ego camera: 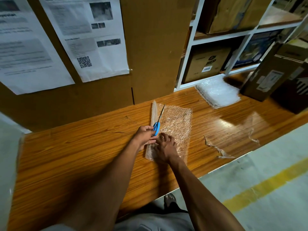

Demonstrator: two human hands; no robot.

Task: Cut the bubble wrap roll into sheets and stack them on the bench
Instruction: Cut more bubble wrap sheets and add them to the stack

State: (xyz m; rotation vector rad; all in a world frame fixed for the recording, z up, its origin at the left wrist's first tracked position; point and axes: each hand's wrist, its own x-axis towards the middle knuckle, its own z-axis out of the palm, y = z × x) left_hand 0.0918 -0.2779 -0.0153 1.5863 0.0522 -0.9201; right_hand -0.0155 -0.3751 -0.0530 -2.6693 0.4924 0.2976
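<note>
Left hand (145,135) has its grip curled round the blue-handled scissors (157,124), blades pointing away along the bubble wrap (175,125) spread flat mid bench (83,155). Right hand (165,145) presses down on the wrap's near edge w/ fingers bent, can't tell if it's pinching. Cut sheets stack (218,91) sits further right by the shelf (188,64). Thin offcut strips (216,150) lie near the bench's front edge.

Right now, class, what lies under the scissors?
Under the scissors lies bubble wrap spread on the bench. The left hand covers part of the handles.
</note>
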